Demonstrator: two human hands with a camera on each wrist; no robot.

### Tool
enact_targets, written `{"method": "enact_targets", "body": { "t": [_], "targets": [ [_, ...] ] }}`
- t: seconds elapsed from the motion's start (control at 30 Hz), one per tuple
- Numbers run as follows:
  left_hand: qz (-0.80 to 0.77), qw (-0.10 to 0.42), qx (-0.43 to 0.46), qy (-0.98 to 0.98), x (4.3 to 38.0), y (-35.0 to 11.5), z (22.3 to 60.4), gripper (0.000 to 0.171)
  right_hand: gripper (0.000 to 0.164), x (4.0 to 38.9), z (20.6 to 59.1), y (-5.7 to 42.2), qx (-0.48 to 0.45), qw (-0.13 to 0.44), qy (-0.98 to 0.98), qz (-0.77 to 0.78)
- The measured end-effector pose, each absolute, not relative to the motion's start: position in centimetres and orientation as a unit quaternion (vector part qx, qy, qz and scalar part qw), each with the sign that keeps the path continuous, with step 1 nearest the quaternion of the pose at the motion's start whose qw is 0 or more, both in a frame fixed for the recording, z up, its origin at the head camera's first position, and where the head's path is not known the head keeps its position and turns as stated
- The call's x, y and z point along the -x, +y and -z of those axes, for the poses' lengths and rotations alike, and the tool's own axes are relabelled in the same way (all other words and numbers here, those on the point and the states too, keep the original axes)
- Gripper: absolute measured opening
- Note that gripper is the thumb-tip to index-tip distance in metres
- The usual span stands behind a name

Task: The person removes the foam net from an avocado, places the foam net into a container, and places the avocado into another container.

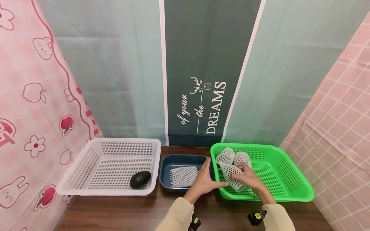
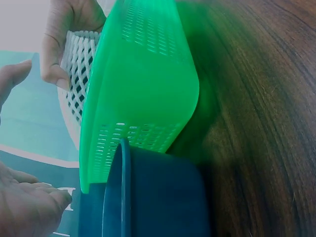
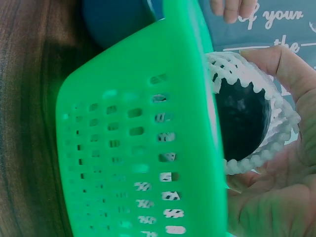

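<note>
My right hand (image 1: 251,178) grips an avocado in a white foam net (image 1: 230,172) at the left side of the green basket (image 1: 289,179). In the right wrist view the dark end of that avocado (image 3: 242,121) shows through the net's open end. Fingers spread, my left hand (image 1: 204,181) hovers between the blue tray (image 1: 165,179) and the green basket, its thumb close to the netted avocado; whether they touch I cannot tell. Behind the gripped one, two more foam-netted pieces (image 1: 225,156) lie in the basket. Inside the blue tray is a flattened foam net (image 1: 180,176).
To the left stands a white basket (image 1: 108,193) with a bare avocado (image 1: 140,179) in its front right corner. All three containers sit side by side on a brown wooden table (image 1: 121,211). Printed cloth hangs behind and at both sides.
</note>
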State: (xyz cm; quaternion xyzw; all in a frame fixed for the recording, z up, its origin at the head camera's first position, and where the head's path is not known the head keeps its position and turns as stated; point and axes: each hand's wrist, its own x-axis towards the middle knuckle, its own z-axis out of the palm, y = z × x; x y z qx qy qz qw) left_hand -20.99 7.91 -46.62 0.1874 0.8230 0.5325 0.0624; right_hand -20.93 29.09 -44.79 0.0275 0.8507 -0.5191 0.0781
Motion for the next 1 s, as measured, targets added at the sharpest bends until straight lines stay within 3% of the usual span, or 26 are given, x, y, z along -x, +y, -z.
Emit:
{"method": "enact_targets", "body": {
  "t": [0.4, 1.0],
  "targets": [
    [-0.537, 0.07, -0.175, 0.822, 20.8, 7.0, 46.0, 0.105, 0.059, 20.6, 43.9, 29.1, -0.018, 0.061, 0.846, 0.53],
    [-0.578, 0.04, -0.218, 0.785, 20.0, 5.7, 44.6, 0.097, 0.058, 19.4, 41.3, 28.0, 0.039, 0.045, 0.835, 0.548]
  ]
}}
